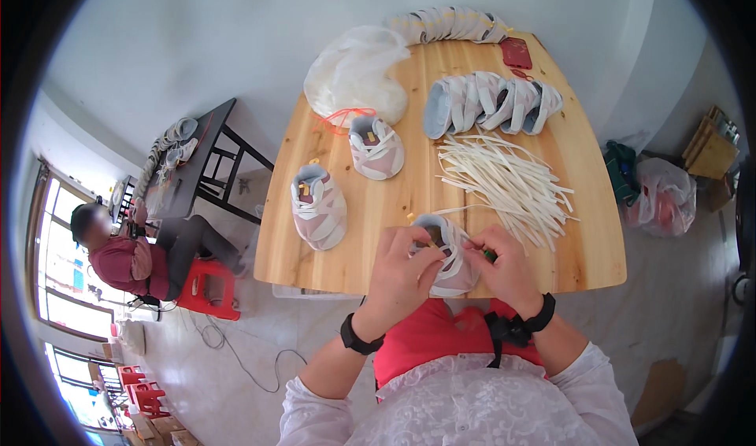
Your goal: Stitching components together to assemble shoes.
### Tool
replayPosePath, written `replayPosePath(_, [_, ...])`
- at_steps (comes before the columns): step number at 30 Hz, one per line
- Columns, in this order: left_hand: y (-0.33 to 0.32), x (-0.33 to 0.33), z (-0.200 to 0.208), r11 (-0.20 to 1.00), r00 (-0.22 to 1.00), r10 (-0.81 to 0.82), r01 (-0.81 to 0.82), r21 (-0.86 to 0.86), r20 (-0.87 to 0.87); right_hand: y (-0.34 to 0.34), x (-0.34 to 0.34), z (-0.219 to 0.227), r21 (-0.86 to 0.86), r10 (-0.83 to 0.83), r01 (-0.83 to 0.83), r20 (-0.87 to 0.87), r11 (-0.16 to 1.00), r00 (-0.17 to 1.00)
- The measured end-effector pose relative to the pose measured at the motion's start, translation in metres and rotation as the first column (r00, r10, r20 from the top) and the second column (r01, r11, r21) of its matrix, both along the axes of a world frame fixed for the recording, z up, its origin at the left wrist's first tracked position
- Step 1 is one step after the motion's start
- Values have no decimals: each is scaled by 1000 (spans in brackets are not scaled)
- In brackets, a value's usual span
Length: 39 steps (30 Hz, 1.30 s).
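Head view, containers first: at the back left of the wooden table [394, 202] sits a cloudy white plastic bag [346, 76], bulging with pale contents too blurred to make out, a red drawstring [339, 118] at its near edge. On the floor to the right, a dark green bag [622, 174] leans beside a translucent carrier bag [663, 198] with something reddish inside.

The shoe being worked on [465, 281] stands at the table's near edge, between both hands. It is white and pale pinkish-grey, with a yellow tab at the opening and white lacing down the front. The left hand [403, 269] has thumb and forefinger pressed together at the lacing; what lies between them is too small to tell. The right hand [504, 269] has its fingers bent closed around a small green object [490, 255], at the shoe's right side. Both hands cover part of the upper.

Around them, from the left: a person [126, 261] sits on a red stool [209, 288] near a dark table [206, 147] bearing more shoes. Two laced shoes [321, 218] stand left of the hands. Beyond the right hand spreads a heap of loose white laces [508, 182], just in front of a packed row of shoes [492, 103]; a longer row [449, 25] curves along the back, ending near a red flat case [516, 52].
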<state>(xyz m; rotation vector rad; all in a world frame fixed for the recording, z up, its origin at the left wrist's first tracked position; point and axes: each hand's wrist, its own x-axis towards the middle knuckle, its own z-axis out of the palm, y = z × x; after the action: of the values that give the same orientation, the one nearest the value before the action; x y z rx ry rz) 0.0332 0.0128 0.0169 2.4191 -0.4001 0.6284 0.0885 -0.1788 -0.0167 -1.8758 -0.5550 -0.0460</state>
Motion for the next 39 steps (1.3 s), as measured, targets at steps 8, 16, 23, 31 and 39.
replayPosePath(8, [-12,-17,-11,982,980,186,-187,17,68,1,1,6,-110,193,-173,209,979,959])
replayPosePath(16, [-6,-1,3,992,994,104,-106,68,34,0,-1,-17,-46,-66,65,-13,997,998])
replayPosePath(23, [-15,8,-1,971,985,161,-146,192,-66,5,-9,-7,-74,-3,1,-34,997,999])
replayPosePath(31, [-16,8,-13,981,982,178,-172,95,-61,10,-16,-11,-57,-59,60,20,997,998])
replayPosePath(39, [-11,-9,-3,981,990,96,-111,-162,-102,1,-9,4,663,567,175,-725,728,391])
